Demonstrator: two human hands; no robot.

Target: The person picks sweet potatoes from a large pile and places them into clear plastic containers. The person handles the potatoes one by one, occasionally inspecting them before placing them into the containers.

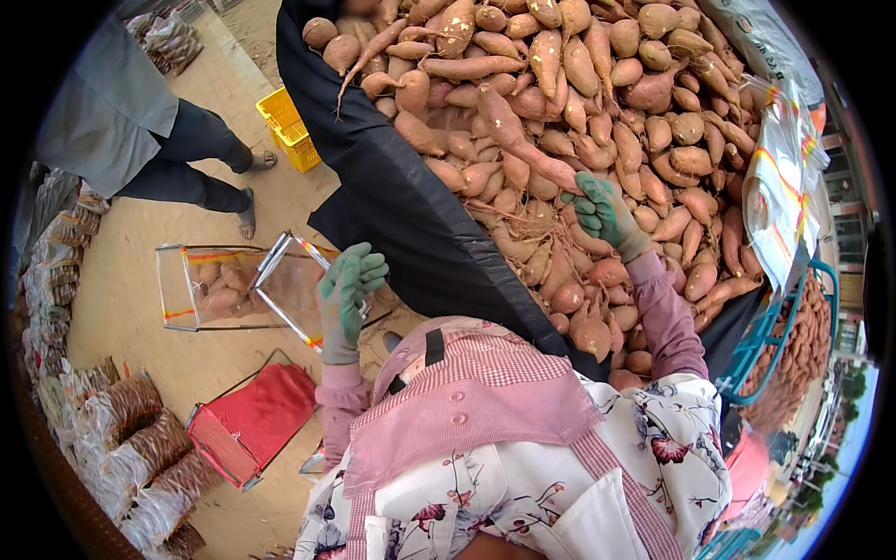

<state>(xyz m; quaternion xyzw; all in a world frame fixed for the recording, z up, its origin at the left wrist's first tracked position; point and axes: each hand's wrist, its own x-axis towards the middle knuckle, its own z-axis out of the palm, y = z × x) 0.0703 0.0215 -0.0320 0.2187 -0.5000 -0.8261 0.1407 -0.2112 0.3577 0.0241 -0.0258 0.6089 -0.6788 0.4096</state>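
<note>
My right hand (606, 213), in a green-coated work glove, grips the lower end of a long sweet potato (518, 136). That root lies slantwise over a big heap of sweet potatoes (581, 70). In a matching glove, my left hand (353, 280) has its fingers apart and bent, with nothing visible in them. It overlaps the near side of a metal bag frame (269, 262); whether it touches the frame cannot be told. A clear plastic bag (245, 262) with orange and yellow stripes hangs in the frame, with several sweet potatoes in its bottom.
Black sheeting (420, 203) edges the heap. A yellow crate (288, 129) and a walking person (147, 133) are at upper left. Red cloth (259, 413) covers another frame. Filled bags (150, 448) line the left. Empty bags (784, 182) hang right, near teal railings (777, 343).
</note>
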